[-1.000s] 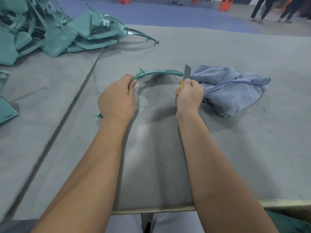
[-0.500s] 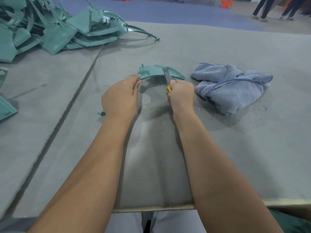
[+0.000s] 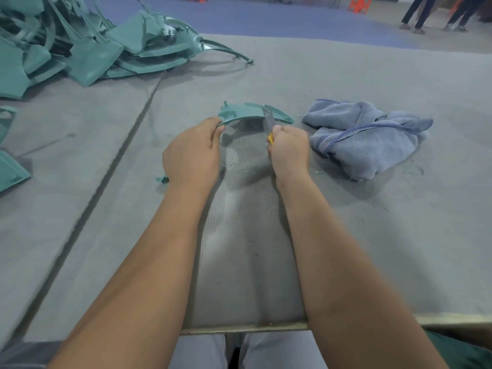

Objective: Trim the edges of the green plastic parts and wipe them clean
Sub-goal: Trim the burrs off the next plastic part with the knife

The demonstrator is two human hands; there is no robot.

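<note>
From the head view, the left hand [image 3: 191,153] pinches the near left end of a curved green plastic part [image 3: 250,113] lying on the grey table [image 3: 346,235]. The right hand [image 3: 290,150] grips a yellow-handled knife [image 3: 269,126], blade against the part's edge. Just right of the part lies a blue cloth [image 3: 367,137]; far left of it, a pile of green parts [image 3: 87,49].

Grey felt table [image 3: 346,249], blue floor [image 3: 266,17] beyond

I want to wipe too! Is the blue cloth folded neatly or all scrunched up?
Scrunched up. The blue cloth lies in a rumpled heap with loose folds on the gray table, beside the right hand, untouched.
</note>
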